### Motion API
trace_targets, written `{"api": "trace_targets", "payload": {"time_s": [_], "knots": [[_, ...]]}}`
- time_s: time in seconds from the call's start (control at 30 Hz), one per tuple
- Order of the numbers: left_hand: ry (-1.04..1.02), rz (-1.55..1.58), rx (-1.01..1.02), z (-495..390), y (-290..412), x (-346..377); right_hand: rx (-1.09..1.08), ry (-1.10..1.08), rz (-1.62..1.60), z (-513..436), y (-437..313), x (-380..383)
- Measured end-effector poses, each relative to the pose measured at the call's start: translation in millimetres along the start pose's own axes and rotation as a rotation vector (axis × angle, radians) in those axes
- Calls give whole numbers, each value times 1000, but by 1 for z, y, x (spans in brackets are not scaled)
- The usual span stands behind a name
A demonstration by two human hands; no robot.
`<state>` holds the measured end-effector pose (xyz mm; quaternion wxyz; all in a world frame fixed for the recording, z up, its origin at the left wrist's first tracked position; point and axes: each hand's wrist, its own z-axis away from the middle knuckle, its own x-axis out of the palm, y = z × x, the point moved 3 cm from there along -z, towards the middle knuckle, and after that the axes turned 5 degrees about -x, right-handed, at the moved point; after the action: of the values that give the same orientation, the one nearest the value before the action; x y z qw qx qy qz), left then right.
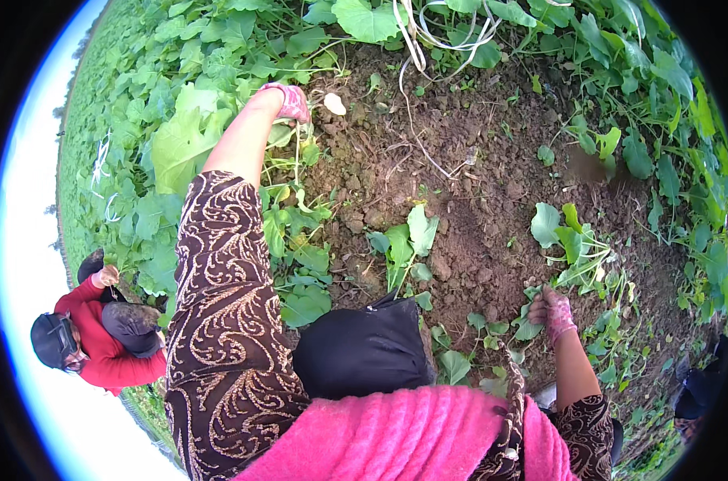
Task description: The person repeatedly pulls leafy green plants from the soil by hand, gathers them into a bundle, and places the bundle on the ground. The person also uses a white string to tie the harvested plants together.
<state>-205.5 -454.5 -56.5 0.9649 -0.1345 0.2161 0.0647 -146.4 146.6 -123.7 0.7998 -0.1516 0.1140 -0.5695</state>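
Note:
My left hand (291,103), in a pink patterned fingerless glove, reaches out at the upper left beside a large light-green leaf (186,141). A pale stem hangs just below its fingers; the fingers are turned away, so their grip is hidden. Low on the right, my right hand (553,309), gloved the same way, has its fingers closed around green leaves (527,324). Just above that hand lies a bunch of leafy plants (574,246) with pale stems on the soil. A small leafy plant (409,243) stands in the middle, in front of my dark-clad knee (364,349).
Dense leafy crop (237,42) borders the brown soil (478,210) at the left, top and right. Pale strips (421,36) lie at the top, with one long strand trailing down. A person in a red top (105,337) crouches at the far left. Dark clothing (698,391) shows at the lower right edge.

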Motion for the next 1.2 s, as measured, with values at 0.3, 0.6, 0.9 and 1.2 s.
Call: {"api": "trace_targets", "payload": {"time_s": [0.3,0.6,0.9,1.2], "knots": [[17,-87,-82,23,12,79,-7,11,10,-1,-1,2],[6,-285,-9,-6,8,116,-11,-36,-22,2,-4,1],[96,22,-118,7,19,119,-29,-10,5,1,-3,2],[399,-656,288,18,-20,118,-17,-50,-35,-3,-1,0]]}}
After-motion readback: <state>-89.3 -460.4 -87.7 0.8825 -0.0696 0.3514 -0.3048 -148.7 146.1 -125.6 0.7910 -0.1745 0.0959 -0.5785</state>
